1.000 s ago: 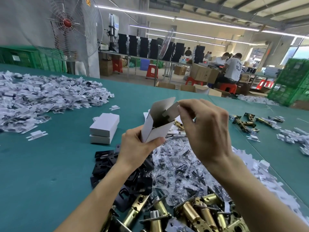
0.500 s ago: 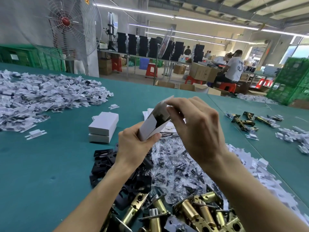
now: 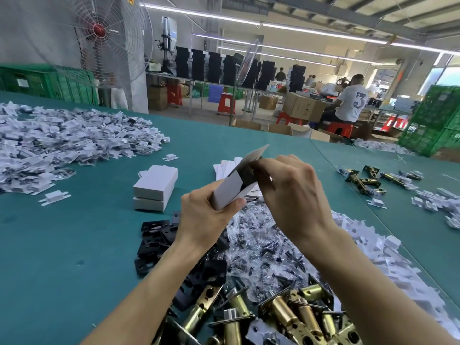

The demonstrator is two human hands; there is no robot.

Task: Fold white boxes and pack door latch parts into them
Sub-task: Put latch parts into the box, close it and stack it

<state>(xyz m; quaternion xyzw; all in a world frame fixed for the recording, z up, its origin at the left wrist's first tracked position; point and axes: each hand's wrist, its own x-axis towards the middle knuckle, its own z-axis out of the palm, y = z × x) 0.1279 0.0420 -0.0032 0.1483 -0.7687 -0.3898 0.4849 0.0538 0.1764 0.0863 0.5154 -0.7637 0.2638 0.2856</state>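
The left hand (image 3: 204, 217) grips a half-folded white box (image 3: 230, 189); the right hand (image 3: 296, 195) pinches its flap (image 3: 255, 153). Below, brass latches (image 3: 281, 313) lie on the desk (image 3: 74, 245). A distant shirt (image 3: 353, 103) reads "3".

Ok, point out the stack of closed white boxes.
Head view: the stack sits on the green table, left of the left hand, beyond the black plates.
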